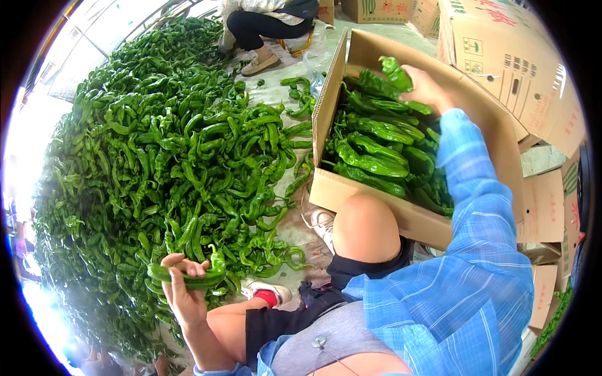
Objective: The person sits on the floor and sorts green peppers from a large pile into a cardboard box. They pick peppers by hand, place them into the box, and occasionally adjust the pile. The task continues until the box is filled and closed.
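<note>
My left hand (186,286) is closed around a long green pepper (200,280), held up at the near edge of a big heap of green peppers (174,155). Over the far end of an open cardboard box (376,207), my right hand (425,89) grips another green pepper (396,75). Its fingers partly hide that pepper. Inside the box, long peppers (376,152) lie side by side in layers, most of them pointing the same way. The box stands tilted against my knee, with its flaps raised.
Another person (268,28) crouches beyond the heap. Printed cardboard cartons (508,70) are stacked at the right, close to the open box. Loose peppers (298,94) lie on the pale floor sheet (270,94) between heap and box. My shoe (324,225) is beside the box.
</note>
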The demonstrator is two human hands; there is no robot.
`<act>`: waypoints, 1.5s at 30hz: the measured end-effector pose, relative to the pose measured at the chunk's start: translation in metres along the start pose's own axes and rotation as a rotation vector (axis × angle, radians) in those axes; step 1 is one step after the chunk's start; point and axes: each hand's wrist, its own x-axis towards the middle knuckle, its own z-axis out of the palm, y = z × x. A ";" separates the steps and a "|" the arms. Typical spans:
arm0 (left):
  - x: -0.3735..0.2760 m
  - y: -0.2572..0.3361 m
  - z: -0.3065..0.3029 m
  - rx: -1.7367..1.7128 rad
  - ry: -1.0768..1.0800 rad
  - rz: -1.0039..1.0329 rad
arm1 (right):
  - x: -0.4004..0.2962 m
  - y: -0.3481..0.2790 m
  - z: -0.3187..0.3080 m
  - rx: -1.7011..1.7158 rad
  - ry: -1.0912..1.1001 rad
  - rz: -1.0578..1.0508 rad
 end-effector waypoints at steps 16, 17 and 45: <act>0.026 -0.031 0.018 0.184 -0.076 -0.175 | 0.068 0.021 0.081 -0.493 0.070 0.011; 0.022 -0.027 0.019 0.187 -0.069 -0.185 | 0.072 0.016 0.072 -0.526 0.137 -0.033; 0.036 -0.026 -0.014 -0.567 -0.006 -0.181 | 0.061 0.104 0.122 -0.657 -0.097 0.218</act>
